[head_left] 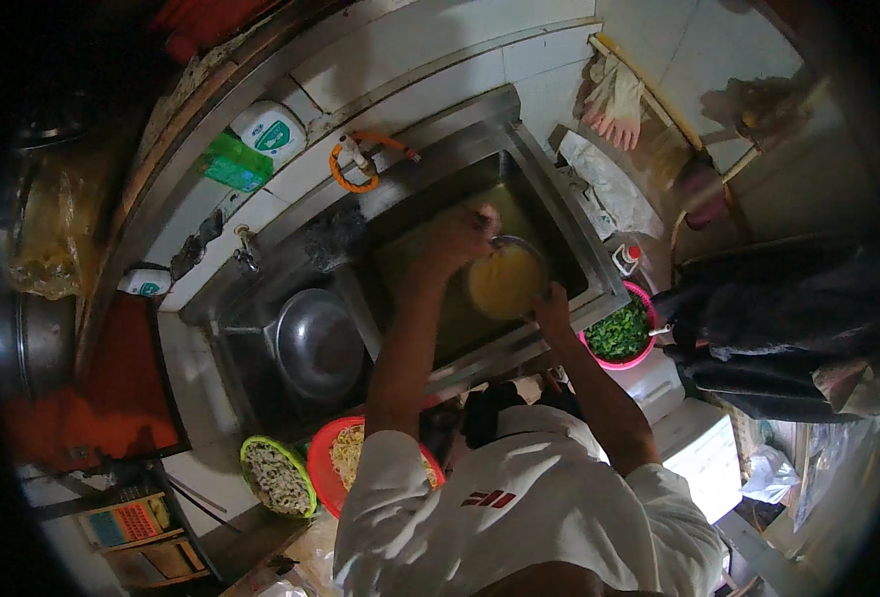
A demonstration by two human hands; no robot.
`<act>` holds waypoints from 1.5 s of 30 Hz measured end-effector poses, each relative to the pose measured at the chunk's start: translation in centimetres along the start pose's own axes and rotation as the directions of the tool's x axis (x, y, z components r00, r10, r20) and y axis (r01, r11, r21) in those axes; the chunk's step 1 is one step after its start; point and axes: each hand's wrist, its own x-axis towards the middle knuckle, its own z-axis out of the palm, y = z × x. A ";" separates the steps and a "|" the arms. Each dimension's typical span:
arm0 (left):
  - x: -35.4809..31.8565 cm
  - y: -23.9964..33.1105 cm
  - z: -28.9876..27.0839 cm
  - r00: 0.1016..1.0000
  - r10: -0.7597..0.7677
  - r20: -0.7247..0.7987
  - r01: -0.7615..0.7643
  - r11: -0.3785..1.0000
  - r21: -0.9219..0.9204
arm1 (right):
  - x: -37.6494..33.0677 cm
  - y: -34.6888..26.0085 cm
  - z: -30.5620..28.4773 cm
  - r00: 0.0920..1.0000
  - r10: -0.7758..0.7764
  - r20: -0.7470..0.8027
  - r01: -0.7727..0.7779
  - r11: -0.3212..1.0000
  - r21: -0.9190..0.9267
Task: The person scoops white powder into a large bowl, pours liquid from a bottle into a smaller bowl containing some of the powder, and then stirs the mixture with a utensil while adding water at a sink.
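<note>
A round bowl (506,284), yellowish inside, sits low in the right basin of the steel sink (440,368), in murky greenish water (400,261). My right hand (553,304) grips its near right rim. At the bowl's far left rim is my left hand (467,235), its fingers curled in; whether they pinch the rim or something small is hidden. A dark mesh-like clump (335,241) lies on the divider left of my left forearm. In the left basin stands a large empty metal bowl (320,343).
An orange hose (353,162) loops around a tap behind the sink. Right of it stands a pink basket of chopped greens (619,333). Near my left side are a green basket (279,478) and a red basin (330,476) of food. Bottles (266,129) line the back ledge; gloves (614,104) hang far right.
</note>
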 end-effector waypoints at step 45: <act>2.1 -8.1 3.4 0.982 0.006 -0.187 -0.032 0.990 -0.138 | 5.3 5.3 1.3 0.999 -0.043 0.009 0.044 0.998 -0.038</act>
